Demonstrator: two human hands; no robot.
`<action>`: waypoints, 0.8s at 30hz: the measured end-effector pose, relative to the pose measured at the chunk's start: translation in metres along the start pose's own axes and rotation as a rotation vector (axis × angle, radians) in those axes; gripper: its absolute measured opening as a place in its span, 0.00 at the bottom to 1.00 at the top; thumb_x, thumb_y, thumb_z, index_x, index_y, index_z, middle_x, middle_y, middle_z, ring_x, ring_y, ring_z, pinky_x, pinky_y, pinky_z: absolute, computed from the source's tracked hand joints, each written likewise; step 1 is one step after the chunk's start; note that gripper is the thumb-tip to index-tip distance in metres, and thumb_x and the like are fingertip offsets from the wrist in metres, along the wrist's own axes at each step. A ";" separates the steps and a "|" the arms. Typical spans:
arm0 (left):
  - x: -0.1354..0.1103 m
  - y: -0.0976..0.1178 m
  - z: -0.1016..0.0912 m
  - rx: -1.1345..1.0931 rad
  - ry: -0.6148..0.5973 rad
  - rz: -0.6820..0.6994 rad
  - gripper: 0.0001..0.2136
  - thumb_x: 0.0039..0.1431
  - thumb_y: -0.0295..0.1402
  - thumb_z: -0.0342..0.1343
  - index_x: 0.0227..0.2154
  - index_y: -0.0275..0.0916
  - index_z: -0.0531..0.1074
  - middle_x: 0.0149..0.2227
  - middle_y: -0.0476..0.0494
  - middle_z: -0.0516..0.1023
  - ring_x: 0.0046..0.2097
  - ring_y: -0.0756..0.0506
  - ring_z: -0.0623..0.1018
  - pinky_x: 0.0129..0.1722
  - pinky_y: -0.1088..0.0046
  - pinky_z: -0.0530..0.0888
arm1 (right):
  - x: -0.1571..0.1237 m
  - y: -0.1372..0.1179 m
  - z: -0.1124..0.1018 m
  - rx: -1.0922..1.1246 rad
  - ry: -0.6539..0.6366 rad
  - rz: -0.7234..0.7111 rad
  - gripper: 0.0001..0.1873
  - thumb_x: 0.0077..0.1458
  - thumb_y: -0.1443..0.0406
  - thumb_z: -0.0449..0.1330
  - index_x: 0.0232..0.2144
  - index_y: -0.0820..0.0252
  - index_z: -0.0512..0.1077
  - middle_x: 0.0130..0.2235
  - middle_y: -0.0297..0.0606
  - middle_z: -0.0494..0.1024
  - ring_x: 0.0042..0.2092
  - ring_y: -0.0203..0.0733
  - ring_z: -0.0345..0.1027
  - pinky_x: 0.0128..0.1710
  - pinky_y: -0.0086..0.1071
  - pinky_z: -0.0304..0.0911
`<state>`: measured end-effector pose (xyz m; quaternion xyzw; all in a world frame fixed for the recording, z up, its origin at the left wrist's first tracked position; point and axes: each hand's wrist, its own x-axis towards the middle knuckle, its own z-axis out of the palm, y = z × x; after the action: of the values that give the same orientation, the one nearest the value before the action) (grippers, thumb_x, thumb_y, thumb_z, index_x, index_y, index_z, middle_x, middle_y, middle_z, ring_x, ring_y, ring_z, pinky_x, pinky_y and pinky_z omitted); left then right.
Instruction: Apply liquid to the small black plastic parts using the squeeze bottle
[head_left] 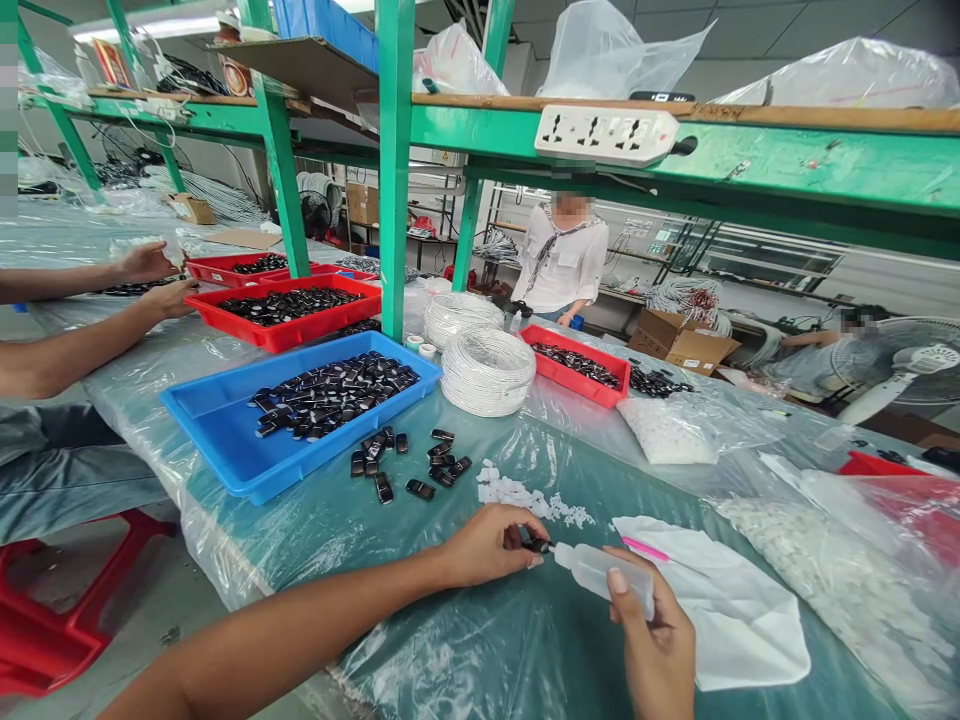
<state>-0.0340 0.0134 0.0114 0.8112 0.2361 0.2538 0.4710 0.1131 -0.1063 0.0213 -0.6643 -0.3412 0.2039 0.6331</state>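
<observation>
Between its thumb and fingers, my left hand (487, 545) pinches a small black plastic part (538, 545). My right hand (660, 630) is wrapped round a translucent squeeze bottle (604, 575), tilted sideways with its thin nozzle at the black part; whether the tip touches it I cannot tell. Just beyond my hands lies a pile of small white plastic pieces (525, 495). Several loose black parts (420, 489) are scattered beside the blue tray (262, 485), which holds a heap more. A white cloth (750, 630) with a pink stick (645, 549) on it lies to the right.
Coils of white cable (489, 370) stand behind the blue tray. Red trays (281, 338) of black parts sit farther back. A green shelf post (395, 180) rises from the table. Bags of white pieces (667, 430) lie right. A co-worker's hands (154, 275) are at left; another person stands behind.
</observation>
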 end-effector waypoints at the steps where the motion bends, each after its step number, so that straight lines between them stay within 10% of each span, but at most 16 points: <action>1: 0.000 -0.001 0.000 -0.006 0.000 0.005 0.12 0.50 0.35 0.58 0.37 0.36 0.73 0.34 0.45 0.75 0.29 0.52 0.71 0.26 0.80 0.65 | 0.000 0.000 0.000 -0.002 -0.001 0.001 0.24 0.43 0.48 0.61 0.35 0.60 0.71 0.37 0.40 0.74 0.37 0.46 0.66 0.31 0.30 0.61; 15: 0.000 0.001 0.000 -0.010 -0.029 0.014 0.12 0.50 0.37 0.58 0.37 0.37 0.73 0.35 0.45 0.76 0.29 0.51 0.72 0.27 0.80 0.66 | -0.001 0.007 -0.005 -0.140 -0.028 -0.146 0.24 0.41 0.49 0.62 0.35 0.61 0.72 0.39 0.43 0.74 0.39 0.49 0.67 0.34 0.33 0.63; 24: 0.000 0.001 0.001 -0.061 -0.033 0.003 0.12 0.49 0.35 0.59 0.36 0.36 0.73 0.34 0.45 0.75 0.28 0.52 0.71 0.26 0.80 0.65 | 0.000 0.000 -0.001 -0.024 -0.047 -0.004 0.23 0.42 0.49 0.61 0.34 0.59 0.72 0.30 0.37 0.73 0.32 0.42 0.64 0.27 0.29 0.60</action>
<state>-0.0336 0.0125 0.0120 0.8008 0.2193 0.2479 0.4991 0.1133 -0.1069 0.0209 -0.6661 -0.3594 0.2141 0.6175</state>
